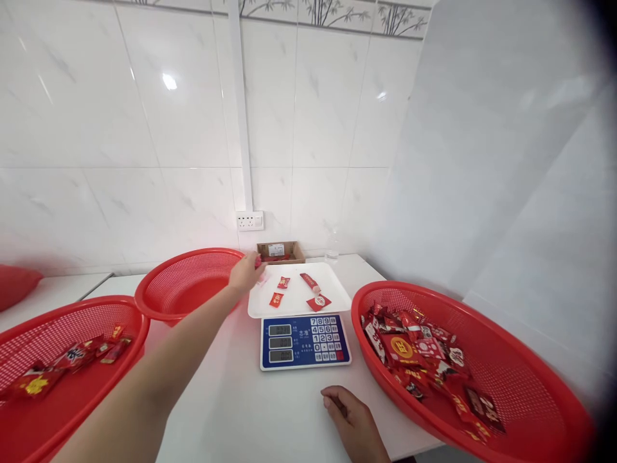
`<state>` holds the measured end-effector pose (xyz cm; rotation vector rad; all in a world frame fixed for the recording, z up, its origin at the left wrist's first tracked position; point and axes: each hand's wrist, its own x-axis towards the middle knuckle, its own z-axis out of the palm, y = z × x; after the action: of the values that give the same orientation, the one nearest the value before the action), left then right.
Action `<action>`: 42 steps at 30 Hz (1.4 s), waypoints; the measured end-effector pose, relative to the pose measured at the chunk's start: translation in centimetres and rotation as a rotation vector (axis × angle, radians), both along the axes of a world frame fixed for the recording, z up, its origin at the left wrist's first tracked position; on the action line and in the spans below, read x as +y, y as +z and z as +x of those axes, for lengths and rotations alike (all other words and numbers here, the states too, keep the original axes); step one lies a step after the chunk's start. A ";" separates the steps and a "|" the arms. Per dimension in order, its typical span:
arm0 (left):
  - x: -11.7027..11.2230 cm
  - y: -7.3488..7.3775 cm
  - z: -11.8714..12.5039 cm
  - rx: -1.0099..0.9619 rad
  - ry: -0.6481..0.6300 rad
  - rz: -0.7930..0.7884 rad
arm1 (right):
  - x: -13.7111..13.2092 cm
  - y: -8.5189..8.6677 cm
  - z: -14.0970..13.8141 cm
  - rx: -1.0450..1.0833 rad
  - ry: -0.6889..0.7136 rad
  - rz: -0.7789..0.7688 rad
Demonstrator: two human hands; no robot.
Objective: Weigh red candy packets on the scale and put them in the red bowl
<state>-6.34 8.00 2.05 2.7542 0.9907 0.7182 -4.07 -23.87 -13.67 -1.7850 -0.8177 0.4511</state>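
Observation:
My left hand (245,274) reaches over the left edge of the scale's white tray (295,307). Its fingers are pinched on a small pink-red wrapped candy (259,261), partly hidden by them. Several red packets lie spread on the tray, among them a long red stick packet (309,282), a square red packet (319,302) and a small red candy (276,299). Below the tray is the blue front panel of the digital scale (304,357). My right hand (355,421) hovers at or rests on the table in front of the scale, fingers curled in, with nothing visible in them.
A red basket (544,411) of mixed packaged snacks stands at right. On the left are a basket (137,315) with a few packets and another red basket (159,283) behind it. A cardboard box (299,251) and a clear bottle (331,247) stand by the wall.

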 end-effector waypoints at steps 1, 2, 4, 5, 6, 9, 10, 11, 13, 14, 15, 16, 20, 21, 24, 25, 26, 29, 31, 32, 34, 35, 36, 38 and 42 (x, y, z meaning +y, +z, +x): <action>0.9 0.5 -0.9 0.000 0.038 0.000 | 0.0 0.0 0.0 -0.004 0.002 -0.002; 1.8 0.9 -1.9 0.003 0.075 -0.003 | 0.1 0.1 0.0 -0.006 0.003 -0.002; 3.4 1.2 -3.9 0.016 0.139 -0.012 | 0.2 0.0 0.1 -0.008 0.006 -0.002; 4.0 1.2 -4.8 0.026 0.165 -0.017 | 0.2 -0.1 0.2 -0.008 0.010 -0.004; 4.5 1.1 -5.6 0.038 0.186 -0.020 | 0.2 -0.2 0.2 -0.008 0.016 -0.006; 5.2 0.3 -6.8 0.076 0.224 -0.019 | 0.2 -0.5 0.3 -0.007 0.036 -0.018; 5.1 -0.1 -6.7 0.088 0.223 -0.017 | 0.1 -0.6 0.3 -0.009 0.040 -0.020; 4.9 -0.4 -6.4 0.096 0.213 -0.014 | 0.1 -0.7 0.3 -0.011 0.041 -0.022; 3.9 -1.1 -5.1 0.107 0.157 -0.008 | 0.1 -0.7 0.3 -0.013 0.038 -0.020; 3.2 -1.5 -4.2 0.113 0.112 -0.006 | 0.0 -0.7 0.3 -0.010 0.036 -0.017; 2.4 -1.9 -3.2 0.119 0.059 -0.006 | 0.0 -0.7 0.2 -0.009 0.031 -0.012; 1.4 -2.3 -2.1 0.129 0.002 -0.012 | 0.0 -0.6 0.2 -0.008 0.026 -0.006; -2.6 -4.1 2.5 0.194 -0.160 -0.092 | 0.1 -0.5 0.1 -0.013 0.011 0.018; -3.5 -4.5 3.6 0.213 -0.170 -0.117 | 0.1 -0.4 0.1 -0.016 0.012 0.021; -6.0 -5.3 6.8 0.251 -0.192 -0.161 | 0.2 -0.3 0.2 -0.021 0.019 0.026; -6.8 -5.4 7.7 0.262 -0.209 -0.166 | 0.2 -0.4 0.2 -0.020 0.022 0.025; -7.5 -5.5 8.6 0.273 -0.234 -0.167 | 0.3 -0.4 0.2 -0.017 0.027 0.023; -9.4 -5.5 10.3 0.306 -0.330 -0.144 | 0.5 -0.9 0.3 -0.019 0.003 0.039; -10.2 -5.5 10.6 0.309 -0.386 -0.107 | 0.6 -1.3 0.2 -0.019 -0.040 0.069; -10.4 -5.4 10.6 0.299 -0.402 -0.084 | 0.7 -1.5 0.1 -0.018 -0.061 0.082; -10.3 -5.3 10.2 0.268 -0.413 -0.039 | 0.8 -1.7 0.0 -0.014 -0.087 0.095; -10.1 -5.2 9.9 0.251 -0.412 -0.021 | 0.8 -1.8 0.0 -0.013 -0.092 0.099; -9.8 -5.1 9.6 0.236 -0.408 -0.006 | 0.8 -1.8 0.0 -0.014 -0.093 0.104; -9.1 -5.0 9.1 0.212 -0.399 0.014 | 0.8 -1.8 0.0 -0.015 -0.090 0.114; -8.0 -4.9 8.3 0.166 -0.365 0.022 | 0.6 -1.1 0.2 0.000 -0.038 0.092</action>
<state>2.00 -0.03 -2.84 2.9313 0.4787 0.4515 -3.86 -23.30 -14.81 -1.7124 -0.7915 0.3823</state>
